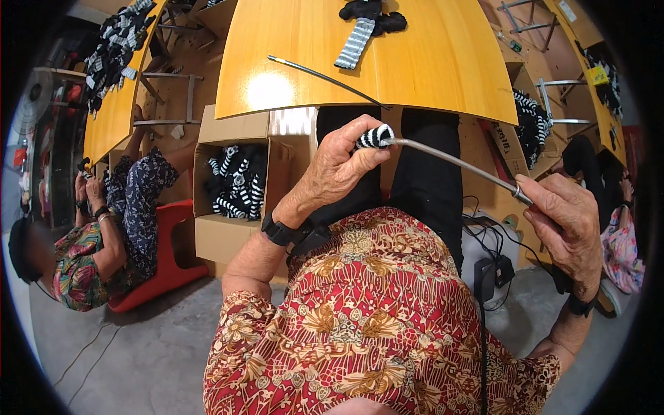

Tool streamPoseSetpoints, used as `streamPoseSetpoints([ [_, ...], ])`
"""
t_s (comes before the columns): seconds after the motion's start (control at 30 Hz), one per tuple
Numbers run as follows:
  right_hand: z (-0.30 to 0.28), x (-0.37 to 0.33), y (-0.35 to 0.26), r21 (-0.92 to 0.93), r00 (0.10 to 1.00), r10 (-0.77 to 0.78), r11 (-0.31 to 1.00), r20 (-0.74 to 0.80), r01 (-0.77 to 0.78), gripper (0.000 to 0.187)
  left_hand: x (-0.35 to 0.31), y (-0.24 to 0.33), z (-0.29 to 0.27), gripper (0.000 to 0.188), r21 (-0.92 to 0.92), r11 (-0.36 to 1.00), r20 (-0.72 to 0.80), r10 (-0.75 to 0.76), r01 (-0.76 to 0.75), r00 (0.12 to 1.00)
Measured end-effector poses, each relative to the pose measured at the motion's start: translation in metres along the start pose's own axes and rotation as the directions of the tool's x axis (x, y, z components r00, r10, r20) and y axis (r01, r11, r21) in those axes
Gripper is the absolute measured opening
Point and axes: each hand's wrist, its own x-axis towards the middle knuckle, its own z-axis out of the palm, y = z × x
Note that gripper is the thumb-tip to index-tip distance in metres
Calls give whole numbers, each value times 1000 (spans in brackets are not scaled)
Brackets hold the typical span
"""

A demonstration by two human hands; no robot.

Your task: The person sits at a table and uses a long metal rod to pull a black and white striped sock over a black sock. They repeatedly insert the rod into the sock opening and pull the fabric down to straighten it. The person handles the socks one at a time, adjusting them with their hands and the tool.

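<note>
At the far left a seated person [104,235] in patterned clothes sits on a red chair [162,266], hands raised near the face. To the right of that chair stands an open cardboard box [228,235] holding black-and-white striped fabric pieces [235,187]. Above it runs the edge of a yellow wooden table [415,69]; on its top lie a thin dark rod [325,79] and a striped piece with a black stuffed part [363,28].

The left hand [339,166] is raised in front of the table edge, a black wrist strap [280,232] below it. Its fingers are clenched around a small striped fabric tube [375,136], which sticks out of the fist at the thumb side, so only its end shows. A metal rod [456,164] enters that striped end right at the grip and slopes down to the right, across the dark trousers.

The right hand [564,221] closes on the lower end of the metal rod, thumb and forefinger pinching it where it meets the hand; the rest of the rod is hidden in the fist. Between the two hands the rod is bare. Below, black cables [487,235] hang by a small black device [484,277]. At the far right another person [619,235] sits low, beside more striped pieces under the table.
</note>
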Motion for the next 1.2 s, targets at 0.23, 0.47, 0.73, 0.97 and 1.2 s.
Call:
streamPoseSetpoints([
  [0.23, -10, -3, -13, 35, 964, 206, 978, -167, -203, 41, 4, -5, -12, 32, -610, 783, -111, -234, 120, 966],
  [0.47, 41, -15, -12, 472, 913, 380, 784, 145, -402, 53, 12, -19, -3, 32, -986, 168, -52, -401, 18, 914],
  [0.73, 104, -25, -15, 478, 966, 220, 869, -139, -129, 48, 15, -22, 3, 36, -996, 87, -61, -449, -24, 891],
  [0.97, 120, -23, -19, 462, 951, 241, 878, -195, -128, 49, 17, -22, 11, 32, -993, 119, -71, -489, -14, 869],
  [1.2, 118, -23, -19, 400, 959, 194, 911, -206, -99, 49, 18, -23, 10, 33, -994, 112, -62, -495, -7, 867],
])
